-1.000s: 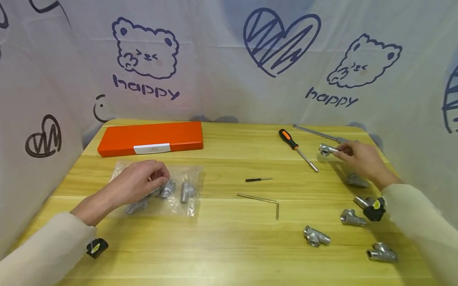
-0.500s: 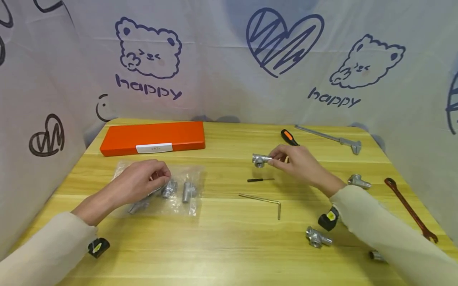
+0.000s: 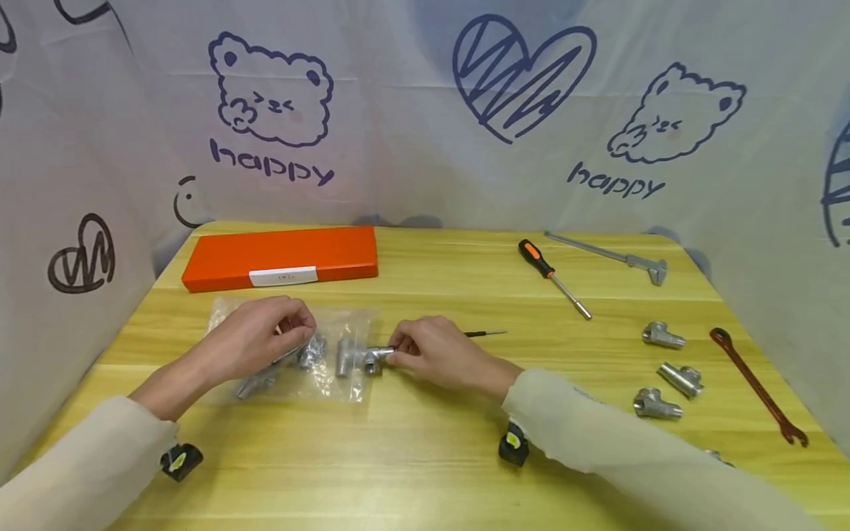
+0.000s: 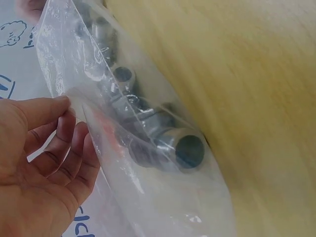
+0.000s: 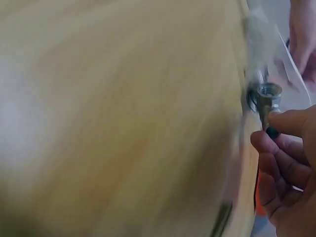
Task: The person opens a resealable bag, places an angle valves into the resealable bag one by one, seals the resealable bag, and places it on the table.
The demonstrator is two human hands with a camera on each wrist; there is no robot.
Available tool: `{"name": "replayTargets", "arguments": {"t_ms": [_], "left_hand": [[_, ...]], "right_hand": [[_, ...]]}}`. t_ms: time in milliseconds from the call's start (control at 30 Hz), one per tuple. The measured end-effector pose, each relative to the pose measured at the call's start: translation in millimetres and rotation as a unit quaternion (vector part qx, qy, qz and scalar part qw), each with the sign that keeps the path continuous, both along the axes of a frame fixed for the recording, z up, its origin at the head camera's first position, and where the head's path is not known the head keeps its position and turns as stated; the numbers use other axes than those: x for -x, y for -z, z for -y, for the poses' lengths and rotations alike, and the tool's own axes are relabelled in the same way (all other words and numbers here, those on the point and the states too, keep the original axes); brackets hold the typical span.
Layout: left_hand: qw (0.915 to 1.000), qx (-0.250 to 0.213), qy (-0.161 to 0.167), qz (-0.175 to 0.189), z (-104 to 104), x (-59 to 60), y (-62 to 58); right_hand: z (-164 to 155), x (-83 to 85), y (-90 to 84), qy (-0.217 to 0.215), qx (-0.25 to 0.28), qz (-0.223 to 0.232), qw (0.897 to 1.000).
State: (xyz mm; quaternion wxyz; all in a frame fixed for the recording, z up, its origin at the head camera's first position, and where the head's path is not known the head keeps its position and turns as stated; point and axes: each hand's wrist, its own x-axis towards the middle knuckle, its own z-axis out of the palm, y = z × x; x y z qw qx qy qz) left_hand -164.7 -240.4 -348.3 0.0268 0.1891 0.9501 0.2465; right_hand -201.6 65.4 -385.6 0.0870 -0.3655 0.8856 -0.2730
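Note:
A clear plastic bag (image 3: 332, 343) with several metal tee fittings (image 4: 168, 140) inside lies on the left part of the wooden table (image 3: 425, 457). My left hand (image 3: 265, 335) pinches the bag's upper film (image 4: 79, 98), holding its mouth apart. My right hand (image 3: 425, 350) pinches a silver tee fitting (image 3: 375, 358) by one end, right at the bag's right edge. In the right wrist view that fitting (image 5: 266, 96) shows its threaded opening just above my fingers (image 5: 284, 123).
An orange box (image 3: 279, 257) lies at the back left. A screwdriver (image 3: 551, 276), a caliper (image 3: 607, 254) and a red wrench (image 3: 757, 385) lie to the right, with three loose tee fittings (image 3: 664, 335) beside them. A small black bit (image 3: 488, 333) sits mid-table.
My right hand carried the tee fitting from the far right of the table leftwards to the bag's edge. The left hand stayed on the bag.

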Motion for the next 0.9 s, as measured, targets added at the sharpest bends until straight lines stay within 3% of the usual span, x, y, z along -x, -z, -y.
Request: {"name": "replayTargets", "arguments": {"t_ms": [200, 367, 500, 700, 900], "left_hand": [[1.0000, 0.000, -0.003, 0.005, 0.2, 0.8, -0.4], [1.0000, 0.000, 0.000, 0.003, -0.1, 2.8, 2.6], [1.0000, 0.004, -0.003, 0.005, -0.1, 3.0, 1.7], [0.9999, 0.016, -0.003, 0.004, 0.5, 2.9, -2.0], [0.9998, 0.017, 0.000, 0.006, 0.7, 2.6, -2.0]], "right_hand": [[33.3, -8.7, 8.3, 0.009, 0.015, 0.007, 1.000], [62.6, -15.4, 10.1, 0.055, 0.051, 0.051, 0.996], [68.2, -17.8, 6.7, 0.064, 0.072, 0.084, 0.992], [34.9, -11.0, -3.9, 0.085, 0.082, 0.110, 0.987], [-40.4, 7.8, -11.6, 0.094, 0.090, 0.073, 0.989]]}}
